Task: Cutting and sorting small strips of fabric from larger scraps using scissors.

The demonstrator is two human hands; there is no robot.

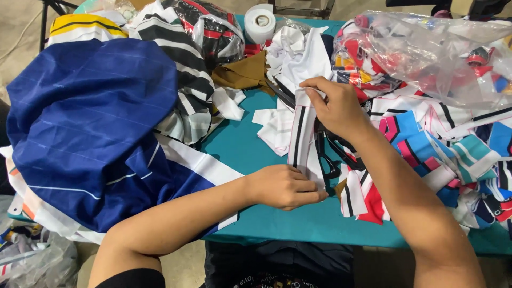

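Observation:
A narrow white fabric strip with black stripes and pink edging [302,133] lies lengthwise on the teal table [240,146]. My left hand [285,186] pinches its near end against the table. My right hand [333,106] pinches its far end, fingers closed on the cloth. Black scissors [326,154] lie partly under the strip and my right wrist, their blades hidden.
A big blue striped cloth [90,128] covers the left side. Black-and-white striped fabric [181,58] and white scraps [293,50] sit behind. A white tape roll [260,22] stands at the back. Colourful fabric pieces [453,154] and a clear plastic bag [426,48] fill the right.

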